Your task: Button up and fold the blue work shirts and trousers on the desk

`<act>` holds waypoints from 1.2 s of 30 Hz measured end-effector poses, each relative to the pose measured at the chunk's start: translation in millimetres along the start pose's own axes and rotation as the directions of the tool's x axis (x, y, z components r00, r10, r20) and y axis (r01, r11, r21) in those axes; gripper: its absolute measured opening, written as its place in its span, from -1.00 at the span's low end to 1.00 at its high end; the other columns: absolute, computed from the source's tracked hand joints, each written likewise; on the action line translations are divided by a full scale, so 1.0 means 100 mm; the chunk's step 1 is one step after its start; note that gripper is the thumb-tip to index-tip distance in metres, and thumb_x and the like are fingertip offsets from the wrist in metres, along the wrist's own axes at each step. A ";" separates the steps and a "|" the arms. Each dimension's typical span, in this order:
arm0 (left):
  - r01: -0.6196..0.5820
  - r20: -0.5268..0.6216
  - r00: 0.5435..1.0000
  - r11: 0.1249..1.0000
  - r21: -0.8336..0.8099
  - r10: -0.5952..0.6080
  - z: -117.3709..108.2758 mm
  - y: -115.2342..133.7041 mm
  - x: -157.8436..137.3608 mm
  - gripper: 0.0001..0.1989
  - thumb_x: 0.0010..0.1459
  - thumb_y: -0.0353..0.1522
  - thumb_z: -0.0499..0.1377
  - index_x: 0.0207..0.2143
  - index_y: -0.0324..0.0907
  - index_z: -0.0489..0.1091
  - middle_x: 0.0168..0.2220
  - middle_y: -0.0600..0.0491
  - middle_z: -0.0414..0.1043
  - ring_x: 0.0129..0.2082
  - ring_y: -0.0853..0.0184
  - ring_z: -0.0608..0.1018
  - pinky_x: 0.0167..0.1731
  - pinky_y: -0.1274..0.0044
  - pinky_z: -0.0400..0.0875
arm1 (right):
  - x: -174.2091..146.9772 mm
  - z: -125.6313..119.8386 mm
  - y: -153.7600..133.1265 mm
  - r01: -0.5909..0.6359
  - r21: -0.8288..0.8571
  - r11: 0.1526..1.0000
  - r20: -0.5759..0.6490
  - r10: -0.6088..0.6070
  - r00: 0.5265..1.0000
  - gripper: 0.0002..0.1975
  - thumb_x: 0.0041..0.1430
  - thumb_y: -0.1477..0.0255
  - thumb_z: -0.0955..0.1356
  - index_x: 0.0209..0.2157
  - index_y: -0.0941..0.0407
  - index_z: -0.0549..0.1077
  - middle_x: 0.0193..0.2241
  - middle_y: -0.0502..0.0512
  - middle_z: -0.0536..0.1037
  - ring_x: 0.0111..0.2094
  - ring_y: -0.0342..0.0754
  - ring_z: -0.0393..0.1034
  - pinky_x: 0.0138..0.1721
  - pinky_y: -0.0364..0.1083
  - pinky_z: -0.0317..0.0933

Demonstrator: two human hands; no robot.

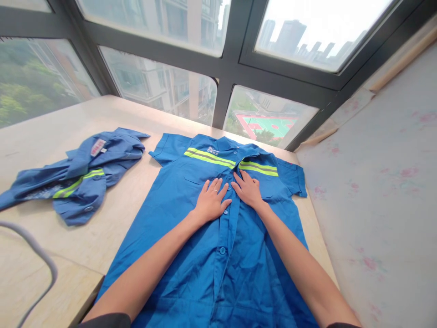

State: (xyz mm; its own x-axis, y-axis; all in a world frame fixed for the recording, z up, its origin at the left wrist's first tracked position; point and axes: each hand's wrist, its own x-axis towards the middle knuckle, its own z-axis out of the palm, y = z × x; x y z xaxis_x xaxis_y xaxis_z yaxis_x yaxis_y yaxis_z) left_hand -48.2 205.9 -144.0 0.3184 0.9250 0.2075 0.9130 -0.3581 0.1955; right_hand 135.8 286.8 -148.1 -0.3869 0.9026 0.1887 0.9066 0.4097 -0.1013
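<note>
A blue short-sleeved work shirt (pixel 201 255) lies spread out with its collar toward the window, and yellow-green reflective bands cross its chest. My left hand (pixel 213 200) rests flat on the shirt beside the button placket, its fingers apart and a ring on one of them. Just across the placket, my right hand (pixel 248 189) touches the other front edge below the reflective band, fingers apart and slightly bent. Round blue buttons (pixel 222 250) run down the placket, and the two front edges part a little near the collar.
A crumpled blue garment (pixel 88 171) with a reflective strip lies at the left on the pale ledge (pixel 112 218). A grey cable (pixel 44 259) curves in at lower left. Windows with dark frames (pixel 225 68) stand behind; a flower-patterned wall (pixel 382 191) bounds the right.
</note>
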 end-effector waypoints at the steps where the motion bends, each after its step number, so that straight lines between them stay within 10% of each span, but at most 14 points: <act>1: -0.003 0.013 1.000 1.000 0.003 0.003 0.00 -0.01 -0.02 -0.37 0.34 -0.04 -0.08 0.33 -0.17 0.16 0.37 -0.17 0.08 0.38 0.05 0.12 0.33 0.12 -0.08 | 0.01 -0.01 0.00 -0.008 -0.010 1.000 0.009 0.008 1.000 -0.51 0.41 0.18 0.14 0.28 -0.02 0.27 0.32 0.20 0.22 0.29 0.14 0.09 0.11 0.12 0.09; 11: -0.318 0.048 0.946 0.945 -0.077 0.322 -0.08 -0.07 -0.23 -0.44 0.36 -0.04 -0.11 0.30 -0.02 0.20 0.39 -0.06 0.05 0.40 0.11 0.06 0.33 0.19 -0.08 | 0.03 -0.01 0.08 0.029 -0.041 0.999 0.083 -0.026 0.996 -0.44 0.42 0.11 0.07 0.33 0.02 0.17 0.36 0.25 0.12 0.35 0.13 0.01 0.17 0.19 0.01; 19: -0.298 0.076 0.948 0.945 -0.136 0.310 -0.10 -0.11 -0.28 -0.20 0.30 0.09 -0.17 0.41 -0.18 -0.12 0.40 -0.11 0.00 0.41 0.12 0.03 0.35 0.22 -0.17 | -0.15 -0.03 0.49 -0.007 -0.035 0.999 0.123 0.011 0.992 -0.37 0.42 0.11 0.01 0.42 0.04 -0.10 0.39 0.13 0.03 0.40 0.05 -0.12 0.34 0.21 -0.20; 36: -0.026 0.045 0.999 1.000 -0.007 0.026 -0.12 -0.45 -0.38 -0.26 0.27 0.10 -0.09 0.35 -0.10 0.11 0.39 -0.06 0.03 0.39 0.09 0.07 0.35 0.16 -0.12 | -0.56 -0.08 0.79 0.002 -0.121 0.993 0.147 0.016 0.989 -0.40 0.42 0.17 0.04 0.35 0.15 0.13 0.38 0.28 0.05 0.39 0.15 -0.07 0.31 0.21 -0.06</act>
State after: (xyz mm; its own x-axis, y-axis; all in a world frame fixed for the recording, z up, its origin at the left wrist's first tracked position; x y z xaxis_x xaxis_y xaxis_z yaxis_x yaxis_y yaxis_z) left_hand -104.6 185.1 -149.7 0.3531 0.9201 0.1694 0.9028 -0.3827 0.1964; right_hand 230.4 267.5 -158.6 -0.3932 0.9185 0.0413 0.9194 0.3928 0.0185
